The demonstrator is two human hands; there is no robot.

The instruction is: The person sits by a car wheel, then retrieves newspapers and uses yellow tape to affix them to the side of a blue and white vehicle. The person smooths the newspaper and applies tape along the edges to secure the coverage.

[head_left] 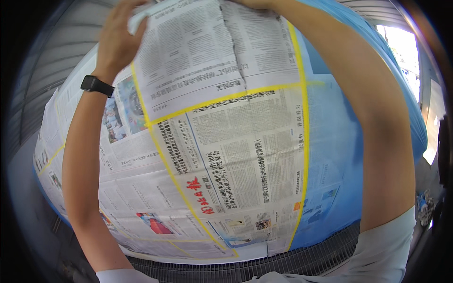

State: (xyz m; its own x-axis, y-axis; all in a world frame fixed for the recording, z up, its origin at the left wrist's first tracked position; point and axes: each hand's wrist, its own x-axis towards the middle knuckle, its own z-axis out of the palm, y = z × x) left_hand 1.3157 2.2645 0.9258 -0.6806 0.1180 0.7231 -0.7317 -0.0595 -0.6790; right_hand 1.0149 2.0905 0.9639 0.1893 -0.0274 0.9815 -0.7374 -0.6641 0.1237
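My left hand (121, 40) is at the far left part of the newspaper sheets, its thumb apart from the fingers and nothing seen in it. Its fingertips run up to the upper edge of the picture. My right hand (258, 4) lies at the top edge of the far newspaper sheet (188, 52), mostly cut off, so its fingers barely show. Dark torn edges run down that sheet. Yellow tape (226, 101) borders it and the nearer newspaper sheet (236, 160). The newspapers cover a large, bulging blue surface (339, 155). A black watch (96, 86) is on my left wrist.
Bare blue shows along the right side, with blue sheeting (368, 37) at the far right. Dark floor grating (188, 266) runs below the near edge. Ribbed wall panels (56, 47) stand at left, and a bright opening (401, 52) is at right.
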